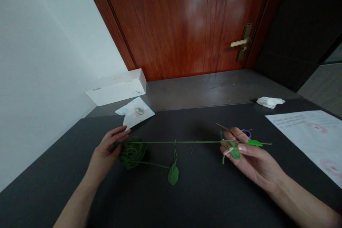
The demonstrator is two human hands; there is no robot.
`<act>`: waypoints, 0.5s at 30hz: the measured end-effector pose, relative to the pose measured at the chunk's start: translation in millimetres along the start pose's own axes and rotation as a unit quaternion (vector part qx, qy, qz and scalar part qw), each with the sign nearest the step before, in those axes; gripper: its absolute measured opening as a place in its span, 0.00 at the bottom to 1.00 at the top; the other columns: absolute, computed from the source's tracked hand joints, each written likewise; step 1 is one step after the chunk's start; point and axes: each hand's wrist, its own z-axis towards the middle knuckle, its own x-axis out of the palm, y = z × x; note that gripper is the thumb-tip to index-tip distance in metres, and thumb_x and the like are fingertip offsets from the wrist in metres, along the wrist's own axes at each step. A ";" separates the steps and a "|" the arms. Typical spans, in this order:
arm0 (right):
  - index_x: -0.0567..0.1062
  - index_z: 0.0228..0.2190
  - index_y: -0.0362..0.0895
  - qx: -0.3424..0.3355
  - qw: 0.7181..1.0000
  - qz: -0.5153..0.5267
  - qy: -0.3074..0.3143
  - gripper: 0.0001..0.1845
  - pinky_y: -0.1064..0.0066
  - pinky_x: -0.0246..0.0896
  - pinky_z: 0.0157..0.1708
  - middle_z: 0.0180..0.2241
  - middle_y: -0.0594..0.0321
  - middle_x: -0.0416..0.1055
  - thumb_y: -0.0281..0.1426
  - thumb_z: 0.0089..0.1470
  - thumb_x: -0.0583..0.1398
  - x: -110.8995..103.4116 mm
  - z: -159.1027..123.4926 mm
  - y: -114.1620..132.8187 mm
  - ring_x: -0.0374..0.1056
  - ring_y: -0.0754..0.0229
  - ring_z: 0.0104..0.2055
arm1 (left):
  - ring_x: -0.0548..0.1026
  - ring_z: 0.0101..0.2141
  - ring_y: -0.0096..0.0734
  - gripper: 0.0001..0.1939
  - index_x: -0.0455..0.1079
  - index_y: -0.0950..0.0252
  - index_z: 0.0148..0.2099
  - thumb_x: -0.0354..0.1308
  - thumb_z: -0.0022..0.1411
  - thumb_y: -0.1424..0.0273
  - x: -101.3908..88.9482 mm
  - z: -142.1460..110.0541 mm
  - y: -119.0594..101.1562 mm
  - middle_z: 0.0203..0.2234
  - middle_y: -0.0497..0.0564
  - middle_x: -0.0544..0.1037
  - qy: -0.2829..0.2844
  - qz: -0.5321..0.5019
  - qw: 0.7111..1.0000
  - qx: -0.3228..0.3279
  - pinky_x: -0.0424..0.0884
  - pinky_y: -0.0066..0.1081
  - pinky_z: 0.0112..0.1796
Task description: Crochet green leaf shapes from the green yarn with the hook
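Note:
My left hand pinches a strand of green yarn, its fingertips beside a loose ball of green yarn. The strand runs taut across to my right hand. That hand is closed on a crochet hook with a bright green grip, and also on a small green crocheted piece with yarn tails hanging from it. Between the hands a finished-looking green crocheted leaf with a thin stem lies on the dark table. Another strand leads from the ball towards the leaf.
Scissors with a purple handle lie behind my right hand, partly hidden. A white box and a small plastic packet sit at the back left. On the right are a crumpled white tissue and a printed sheet.

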 end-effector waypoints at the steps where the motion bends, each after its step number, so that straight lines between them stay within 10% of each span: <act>1: 0.67 0.24 0.46 -0.008 1.000 0.007 -0.004 0.17 0.73 0.70 0.34 0.26 0.70 0.62 0.20 0.41 0.69 -1.3 -0.1 2.2 0.64 0.66 0.28 | 0.77 0.47 0.43 0.16 0.73 0.60 0.48 0.52 0.59 0.70 -8.2 -1.0 3.4 0.55 0.55 0.70 -0.002 0.000 1.000 -0.007 0.74 0.45 0.49; 15: 0.67 0.25 0.47 -0.136 0.987 0.061 -0.055 0.21 0.74 0.73 0.33 0.25 0.71 0.67 0.17 0.36 0.70 -2.2 0.2 36.5 0.68 0.67 0.28 | 0.68 0.57 0.48 0.22 0.68 0.56 0.54 0.51 0.58 0.62 -122.0 5.5 30.2 0.56 0.51 0.69 -0.039 0.214 0.976 0.016 0.65 0.49 0.57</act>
